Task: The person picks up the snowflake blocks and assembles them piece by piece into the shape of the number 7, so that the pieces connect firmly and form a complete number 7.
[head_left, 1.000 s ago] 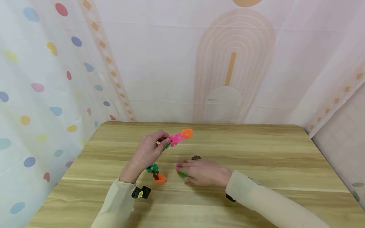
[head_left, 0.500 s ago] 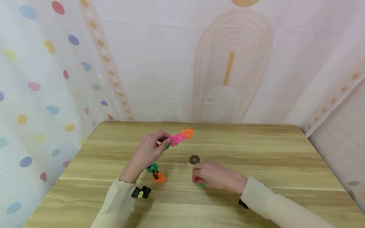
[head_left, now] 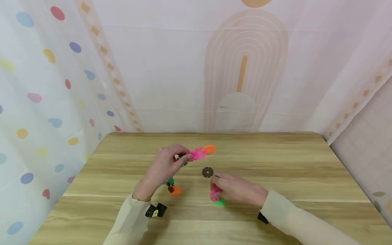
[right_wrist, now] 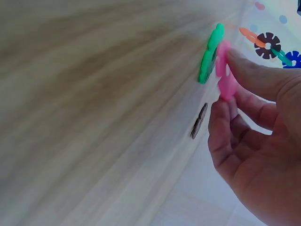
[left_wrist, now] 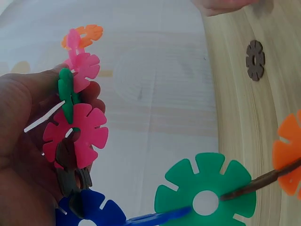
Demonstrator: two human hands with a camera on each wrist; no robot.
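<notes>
Right now my left hand (head_left: pixel 162 166) is raised a little over the table (head_left: pixel 275 160), fingers curled around one end of a chain of snowflake discs (head_left: pixel 200 152). From the head view only the pink and orange end sticks out past my fingertips; the gripped end is buried in my fist. The left wrist view shows more of the chain: pink discs, a green one edge-on, an orange one at the far tip, and a dark piece I cannot make out against my palm. Lower in that view, a green disc (left_wrist: pixel 206 197), a blue one cut off by the bottom edge and an orange one cut off at the right are slotted together. In the head view that cluster (head_left: pixel 172 187) sits half hidden under my left wrist, and I cannot tell whether it rests on the table or joins the chain.

My right hand (head_left: pixel 237 190) lies low over the table, thumb and fingers pinching a pink disc (head_left: pixel 215 194) with a green disc (head_left: pixel 219 202) just beside it. Whether the two are joined I cannot say; the right wrist view is blurred. A brown disc (head_left: pixel 207 172) lies flat on the table, just beyond my right fingertips and not touched.
</notes>
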